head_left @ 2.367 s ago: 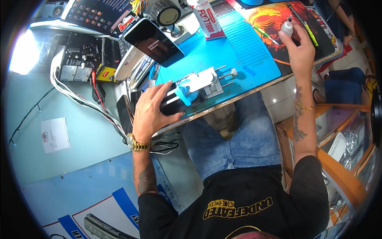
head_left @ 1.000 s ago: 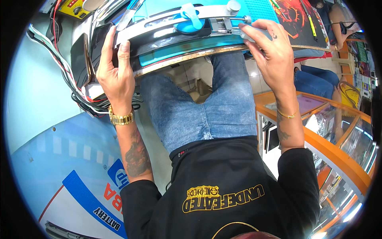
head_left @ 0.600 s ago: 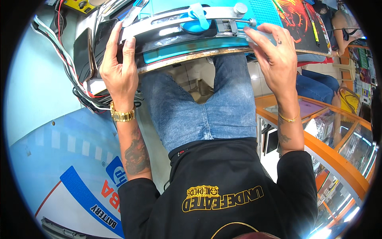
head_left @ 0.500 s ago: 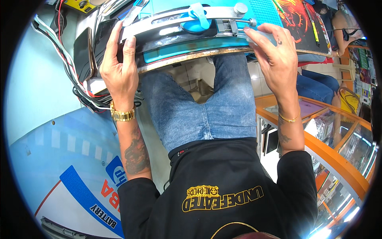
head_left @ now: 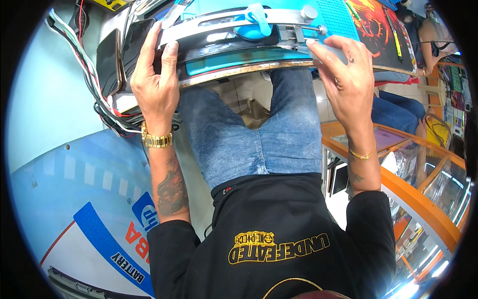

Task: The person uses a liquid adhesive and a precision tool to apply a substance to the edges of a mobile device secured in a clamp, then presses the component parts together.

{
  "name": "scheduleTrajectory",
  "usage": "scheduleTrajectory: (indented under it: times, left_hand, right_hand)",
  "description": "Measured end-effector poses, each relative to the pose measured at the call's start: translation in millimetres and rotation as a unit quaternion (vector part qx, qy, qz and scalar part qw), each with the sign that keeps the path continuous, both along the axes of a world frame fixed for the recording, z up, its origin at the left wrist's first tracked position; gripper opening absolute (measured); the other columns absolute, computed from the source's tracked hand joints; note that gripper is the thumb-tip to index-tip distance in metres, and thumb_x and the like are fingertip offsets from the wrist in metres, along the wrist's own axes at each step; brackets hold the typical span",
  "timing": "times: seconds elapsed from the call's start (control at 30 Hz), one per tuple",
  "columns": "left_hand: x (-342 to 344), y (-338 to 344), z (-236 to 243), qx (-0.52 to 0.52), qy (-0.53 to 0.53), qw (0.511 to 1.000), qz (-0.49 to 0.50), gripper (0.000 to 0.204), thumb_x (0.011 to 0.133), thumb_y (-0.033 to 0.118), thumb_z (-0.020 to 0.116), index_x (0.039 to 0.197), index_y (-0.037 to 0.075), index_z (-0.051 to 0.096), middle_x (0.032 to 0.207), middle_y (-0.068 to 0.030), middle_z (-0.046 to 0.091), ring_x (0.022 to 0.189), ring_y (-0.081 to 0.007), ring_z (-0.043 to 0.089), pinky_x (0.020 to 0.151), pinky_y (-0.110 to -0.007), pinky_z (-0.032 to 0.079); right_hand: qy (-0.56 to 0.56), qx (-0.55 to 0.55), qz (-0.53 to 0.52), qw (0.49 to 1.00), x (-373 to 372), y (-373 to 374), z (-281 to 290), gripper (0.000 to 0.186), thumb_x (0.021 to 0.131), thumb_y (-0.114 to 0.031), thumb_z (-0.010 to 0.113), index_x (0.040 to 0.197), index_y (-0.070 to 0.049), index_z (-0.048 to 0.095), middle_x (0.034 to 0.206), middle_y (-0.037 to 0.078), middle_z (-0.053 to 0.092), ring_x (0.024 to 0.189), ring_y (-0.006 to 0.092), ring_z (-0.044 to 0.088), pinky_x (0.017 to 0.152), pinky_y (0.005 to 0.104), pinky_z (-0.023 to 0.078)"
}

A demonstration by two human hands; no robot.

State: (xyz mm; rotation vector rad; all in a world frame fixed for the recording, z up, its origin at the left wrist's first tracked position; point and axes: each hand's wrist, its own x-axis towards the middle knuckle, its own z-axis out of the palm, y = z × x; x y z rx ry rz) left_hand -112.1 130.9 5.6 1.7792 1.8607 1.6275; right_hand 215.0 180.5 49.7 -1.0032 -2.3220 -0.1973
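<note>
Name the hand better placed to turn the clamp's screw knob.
Right. The right hand has its fingertips by the screw knob end of the clamp; the left hand rests on the opposite end.

Right hand [head_left: 343,79] withdrawn from the far bottle — now set on the metal clamp fixture [head_left: 239,25] at the desk [head_left: 239,67] edge; left hand [head_left: 157,82] shifted alongside.

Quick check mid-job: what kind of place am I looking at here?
Most likely a phone repair counter in a small shop. A metal clamp jig sits on a blue work mat, dark phones lie at the bench's left end beside a bundle of cables, and a glass display case stands at right.
</note>
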Motion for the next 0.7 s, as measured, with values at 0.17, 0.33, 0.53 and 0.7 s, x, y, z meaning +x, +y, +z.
scheduleTrajectory:
  times: [0.17,0.33,0.53,0.7]
  left_hand:
    - [3.0,-0.2,4.8,-0.017,0.009,1.0,0.001,0.041,0.102,0.015,0.069,0.141,0.005,0.065,0.133,-0.0172,0.072,0.122,-0.0256,0.07,0.101,-0.035,0.053]
    - [3.8,1.5,2.5,-0.008,0.032,0.999,-0.001,0.049,0.107,0.009,0.06,0.155,0.003,0.051,0.14,-0.0098,0.066,0.093,-0.0101,0.058,0.085,-0.025,0.05]
    - [-1.4,-4.3,8.2,-0.114,-0.112,0.985,-0.066,0.056,0.108,0.009,0.058,0.161,0.004,0.041,0.111,0.0033,0.061,0.078,-0.0023,0.041,0.066,-0.019,0.034]
    - [7.6,-5.2,13.8,-0.127,-0.124,0.983,-0.043,0.055,0.106,0.008,0.059,0.158,0.0,0.043,0.144,-0.0162,0.062,0.121,-0.0161,0.059,0.105,-0.029,0.046]
  right_hand:
    - [0.103,-0.086,0.03,0.991,-7.6,-7.6,-2.6,0.044,0.078,-0.004,0.081,0.121,-0.013,0.076,0.11,0.008,0.069,0.101,0.0287,0.065,0.097,0.0433,0.048]
    - [0.456,-0.239,0.06,0.855,2.9,-7.8,-27.4,0.044,0.084,0.003,0.081,0.127,-0.002,0.072,0.12,0.007,0.07,0.109,0.0155,0.064,0.097,0.0301,0.05]
    - [0.462,-0.264,0.029,0.846,33.6,18.8,-18.2,0.04,0.087,0.0,0.079,0.126,0.0,0.072,0.119,0.008,0.071,0.104,0.0144,0.065,0.094,0.0287,0.051]
    - [0.232,-0.233,0.019,0.944,39.7,58.6,7.8,0.035,0.087,-0.008,0.074,0.122,-0.003,0.073,0.112,0.012,0.073,0.099,0.0236,0.07,0.09,0.0338,0.053]
